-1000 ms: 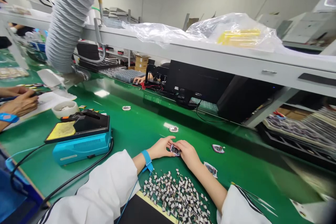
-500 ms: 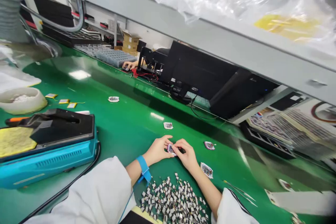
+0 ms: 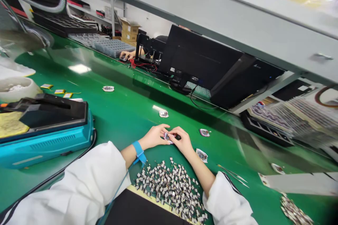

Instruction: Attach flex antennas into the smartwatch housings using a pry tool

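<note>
At the middle of the bench, my left hand [image 3: 154,136] is closed on the left edge of a small pale casing with a circuit board inside [image 3: 168,138]. My right hand [image 3: 184,143] meets it from the other side, its thumb and fingers bent together over the casing. A small dark piece [image 3: 178,136] shows among the right fingers; its kind is unclear. A blue strap [image 3: 139,151] circles my left wrist. Just below my hands spreads a heap of small silvery parts with short leads [image 3: 169,186]. Similar casings lie beyond [image 3: 163,114] and to the right [image 3: 201,155].
Tweezers [image 3: 232,175] lie right of my forearm. A blue soldering station [image 3: 50,140] with a yellow sponge fills the left side, near flat yellow batteries [image 3: 59,91]. Behind stand a black monitor [image 3: 198,63] and grey trays [image 3: 113,47]. Another person's hand [image 3: 127,55] rests on a mouse.
The view has tilted slightly downward, so the bench appears higher and more of the parts heap shows. Both hands stay together at the casing, with the dark piece now more visible.
</note>
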A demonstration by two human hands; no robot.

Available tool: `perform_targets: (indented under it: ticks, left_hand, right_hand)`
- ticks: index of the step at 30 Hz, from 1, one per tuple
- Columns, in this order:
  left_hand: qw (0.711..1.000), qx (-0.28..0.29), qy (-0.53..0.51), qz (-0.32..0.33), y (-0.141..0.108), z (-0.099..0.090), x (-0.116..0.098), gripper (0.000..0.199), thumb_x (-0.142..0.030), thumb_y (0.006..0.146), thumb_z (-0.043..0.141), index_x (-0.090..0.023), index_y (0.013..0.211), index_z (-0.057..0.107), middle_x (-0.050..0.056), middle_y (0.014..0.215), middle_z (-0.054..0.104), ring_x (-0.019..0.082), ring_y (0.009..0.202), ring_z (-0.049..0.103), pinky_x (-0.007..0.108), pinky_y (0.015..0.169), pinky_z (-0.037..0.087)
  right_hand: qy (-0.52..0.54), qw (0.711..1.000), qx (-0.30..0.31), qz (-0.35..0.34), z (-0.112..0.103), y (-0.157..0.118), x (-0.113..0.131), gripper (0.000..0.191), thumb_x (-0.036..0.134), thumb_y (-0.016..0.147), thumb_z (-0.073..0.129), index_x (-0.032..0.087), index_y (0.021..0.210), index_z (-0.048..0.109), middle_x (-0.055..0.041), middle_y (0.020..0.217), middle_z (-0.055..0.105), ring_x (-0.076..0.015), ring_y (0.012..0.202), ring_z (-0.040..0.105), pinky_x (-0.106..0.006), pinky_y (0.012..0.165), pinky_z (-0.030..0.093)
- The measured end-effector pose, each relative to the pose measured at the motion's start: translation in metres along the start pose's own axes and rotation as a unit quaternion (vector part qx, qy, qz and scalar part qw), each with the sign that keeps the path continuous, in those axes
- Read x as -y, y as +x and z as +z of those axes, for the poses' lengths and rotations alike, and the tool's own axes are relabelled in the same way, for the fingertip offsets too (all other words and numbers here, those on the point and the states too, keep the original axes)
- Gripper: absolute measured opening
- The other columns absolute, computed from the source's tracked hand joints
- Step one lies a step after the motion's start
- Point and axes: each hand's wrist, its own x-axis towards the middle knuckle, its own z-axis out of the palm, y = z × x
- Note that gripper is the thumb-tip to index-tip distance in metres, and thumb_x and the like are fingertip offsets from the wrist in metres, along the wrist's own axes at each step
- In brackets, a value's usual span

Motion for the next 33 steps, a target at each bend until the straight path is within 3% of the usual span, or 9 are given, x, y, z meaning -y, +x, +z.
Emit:
perform_targets:
  ticks: [5, 11, 17, 21, 25, 30, 33]
  left_hand:
    - [1.000, 0.009, 0.014, 0.004, -0.001, -0.002, 0.000, 0.051, -0.015, 0.067, 0.069, -0.012, 0.113, 0.046, 0.004, 0.091, 0.059, 0.015, 0.080, 0.059, 0.038, 0.081, 0.050]
    - [1.000, 0.009, 0.006, 0.008, -0.003, -0.003, -0.007, 0.044, -0.015, 0.073, 0.063, -0.012, 0.113, 0.045, 0.005, 0.093, 0.058, 0.016, 0.086, 0.059, 0.038, 0.082, 0.050]
    - [1.000, -0.012, 0.009, 0.014, -0.005, 0.000, -0.015, 0.053, -0.009, 0.062, 0.071, -0.010, 0.110, 0.047, 0.006, 0.095, 0.059, 0.017, 0.087, 0.060, 0.038, 0.084, 0.049]
    - [0.998, -0.027, 0.030, 0.040, -0.008, 0.003, -0.030, 0.058, -0.008, 0.055, 0.073, -0.010, 0.107, 0.047, 0.008, 0.094, 0.062, 0.017, 0.085, 0.062, 0.034, 0.083, 0.051]
    - [0.992, -0.037, 0.084, 0.086, -0.016, 0.006, -0.070, 0.056, -0.014, 0.057, 0.073, -0.012, 0.106, 0.046, 0.008, 0.094, 0.063, 0.017, 0.082, 0.063, 0.030, 0.079, 0.052]
    - [0.974, -0.029, 0.166, 0.153, -0.036, 0.014, -0.151, 0.061, -0.016, 0.058, 0.072, -0.018, 0.112, 0.044, 0.002, 0.097, 0.062, 0.015, 0.085, 0.062, 0.028, 0.083, 0.051]
    - [0.949, -0.024, 0.239, 0.205, -0.050, 0.021, -0.190, 0.062, -0.018, 0.062, 0.070, -0.019, 0.116, 0.040, 0.001, 0.096, 0.062, 0.014, 0.084, 0.061, 0.027, 0.082, 0.051]
  right_hand:
    - [-0.031, 0.999, -0.002, -0.031, 0.000, -0.002, 0.000, 0.026, 0.037, 0.085, 0.047, 0.013, 0.080, 0.057, -0.0008, 0.076, 0.054, -0.0098, 0.074, 0.051, -0.028, 0.071, 0.044]
    - [-0.012, 0.999, -0.033, -0.035, 0.002, 0.001, 0.000, 0.027, 0.036, 0.086, 0.047, 0.012, 0.078, 0.055, 0.0001, 0.073, 0.054, -0.0087, 0.071, 0.052, -0.025, 0.066, 0.045]
    - [-0.027, 0.997, -0.067, -0.033, 0.002, 0.003, 0.006, 0.024, 0.033, 0.084, 0.049, 0.011, 0.076, 0.055, 0.0001, 0.073, 0.051, -0.0073, 0.066, 0.049, -0.021, 0.057, 0.043]
    - [-0.063, 0.992, -0.084, -0.071, -0.009, 0.005, 0.016, 0.017, 0.026, 0.083, 0.048, 0.015, 0.077, 0.060, -0.0033, 0.074, 0.054, -0.0111, 0.070, 0.050, -0.025, 0.061, 0.044]
    - [-0.112, 0.979, -0.085, -0.145, -0.040, 0.014, 0.039, 0.016, 0.023, 0.084, 0.046, 0.019, 0.085, 0.062, -0.0044, 0.078, 0.057, -0.0132, 0.072, 0.050, -0.027, 0.064, 0.042]
    - [-0.182, 0.952, -0.081, -0.231, -0.103, 0.031, 0.097, 0.011, 0.024, 0.082, 0.051, 0.021, 0.085, 0.061, -0.0023, 0.079, 0.060, -0.0130, 0.070, 0.047, -0.028, 0.062, 0.037]
    - [-0.281, 0.909, -0.081, -0.296, -0.134, 0.036, 0.133, 0.010, 0.016, 0.082, 0.049, 0.015, 0.080, 0.059, -0.0039, 0.074, 0.058, -0.0127, 0.067, 0.044, -0.027, 0.058, 0.035]
